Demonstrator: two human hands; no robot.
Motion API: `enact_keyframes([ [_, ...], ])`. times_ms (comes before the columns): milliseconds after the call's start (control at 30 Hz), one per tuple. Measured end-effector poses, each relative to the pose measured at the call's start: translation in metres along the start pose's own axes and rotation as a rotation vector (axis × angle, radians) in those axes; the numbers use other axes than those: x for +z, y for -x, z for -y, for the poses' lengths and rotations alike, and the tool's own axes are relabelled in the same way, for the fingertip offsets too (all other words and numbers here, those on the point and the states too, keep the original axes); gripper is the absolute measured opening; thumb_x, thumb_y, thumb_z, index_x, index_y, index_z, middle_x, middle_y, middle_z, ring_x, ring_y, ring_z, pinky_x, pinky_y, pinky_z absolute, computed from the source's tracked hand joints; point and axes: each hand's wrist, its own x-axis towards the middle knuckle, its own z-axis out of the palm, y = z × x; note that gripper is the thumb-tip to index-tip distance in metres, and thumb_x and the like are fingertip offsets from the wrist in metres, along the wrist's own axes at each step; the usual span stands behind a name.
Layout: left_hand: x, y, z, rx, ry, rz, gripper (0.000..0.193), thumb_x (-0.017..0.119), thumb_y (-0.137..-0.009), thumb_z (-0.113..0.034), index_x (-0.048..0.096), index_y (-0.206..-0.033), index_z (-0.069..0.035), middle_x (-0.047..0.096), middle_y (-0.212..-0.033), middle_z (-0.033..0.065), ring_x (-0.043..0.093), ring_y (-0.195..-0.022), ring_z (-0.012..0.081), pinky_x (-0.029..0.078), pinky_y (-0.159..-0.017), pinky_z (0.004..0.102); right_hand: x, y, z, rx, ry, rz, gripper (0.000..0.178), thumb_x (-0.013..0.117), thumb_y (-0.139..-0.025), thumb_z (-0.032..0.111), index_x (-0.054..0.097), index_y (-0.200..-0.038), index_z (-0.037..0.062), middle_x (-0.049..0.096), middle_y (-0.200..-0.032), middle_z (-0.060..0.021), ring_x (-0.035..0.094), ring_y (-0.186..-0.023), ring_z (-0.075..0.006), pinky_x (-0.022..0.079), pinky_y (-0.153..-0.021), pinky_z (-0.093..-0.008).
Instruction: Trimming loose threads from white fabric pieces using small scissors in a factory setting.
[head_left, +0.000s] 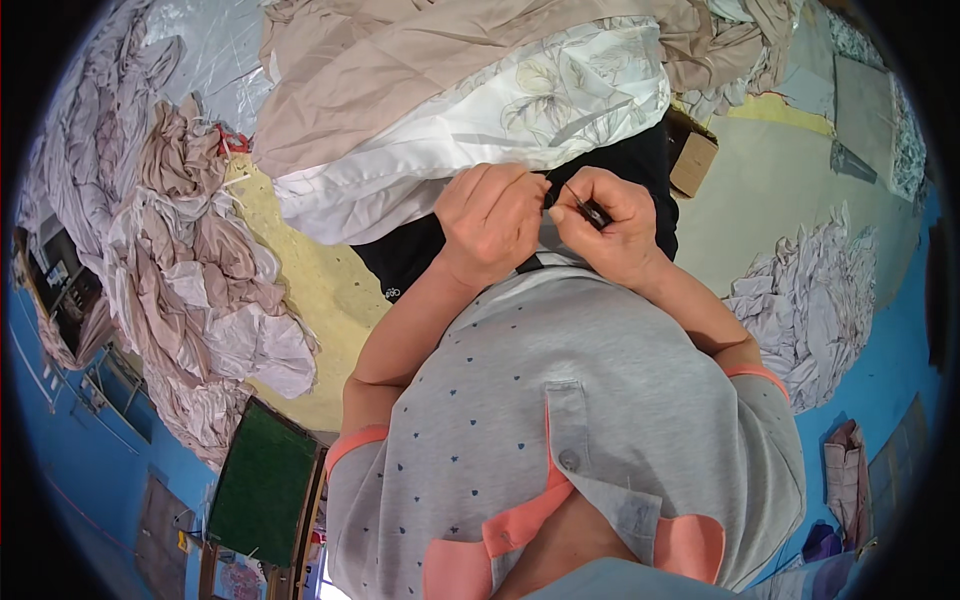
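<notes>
Close together over my lap, both hands are closed at waist height. My left hand has its fingers curled in a pinch, and what lies inside them is hidden. My right hand grips a small black tool, its kind unclear, with a thin dark part pointing toward the left hand. A bit of black shows between the two hands. Just beyond them a large cloth, beige with a white, flower-printed border, is spread over my black trousers.
Heaps of crumpled beige and pale cloth lie on the left. Another grey-white pile is at right. A cardboard box stands beyond my right knee. At lower left is a green board. The floor is yellowish, with blue walls around.
</notes>
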Motion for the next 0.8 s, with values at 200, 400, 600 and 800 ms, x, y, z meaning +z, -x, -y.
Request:
enact_keyframes([
  [200,-0.006,0.010,0.000,-0.053,-0.007,-0.012,0.011,0.069,-0.070,0.003,0.061,-0.077,-0.001,0.062,-0.074,0.0106,0.059,-0.062,0.0258,0.046,-0.054,0.0318,-0.014,0.010,-0.007,0.401,-0.277,0.067,0.024,0.051,-0.095,0.020,0.061,-0.093,-0.0018,0.051,-0.067,0.0032,0.042,-0.062,-0.0044,0.036,-0.057,-0.0191],
  [400,-0.004,0.016,0.000,-0.043,-0.017,-0.014,0.013,0.068,-0.066,0.000,0.062,-0.078,-0.003,0.060,-0.076,0.0088,0.059,-0.064,0.0242,0.046,-0.057,0.0321,-0.026,0.000,-0.009,0.714,-0.482,0.296,0.033,0.051,-0.097,0.028,0.066,-0.094,-0.0011,0.050,-0.062,0.0044,0.037,-0.052,-0.0012,0.026,-0.045,-0.0184],
  [600,-0.004,0.018,0.000,-0.043,-0.003,0.003,0.014,0.068,-0.066,-0.001,0.061,-0.078,-0.003,0.060,-0.076,0.0085,0.059,-0.064,0.0245,0.046,-0.056,0.0323,-0.026,-0.008,-0.009,0.736,-0.469,0.290,0.034,0.056,-0.095,0.030,0.069,-0.084,0.0009,0.048,-0.056,0.0056,0.036,-0.052,-0.0014,0.027,-0.046,-0.0192],
  [800,-0.005,0.014,-0.003,-0.043,0.024,-0.007,0.014,0.070,-0.065,0.005,0.061,-0.074,-0.001,0.060,-0.071,0.0102,0.058,-0.059,0.0255,0.045,-0.052,0.0317,-0.026,-0.010,-0.010,0.707,-0.424,0.260,0.034,0.057,-0.094,0.030,0.069,-0.082,0.0008,0.048,-0.055,0.0052,0.037,-0.052,-0.0019,0.027,-0.047,-0.0196],
])
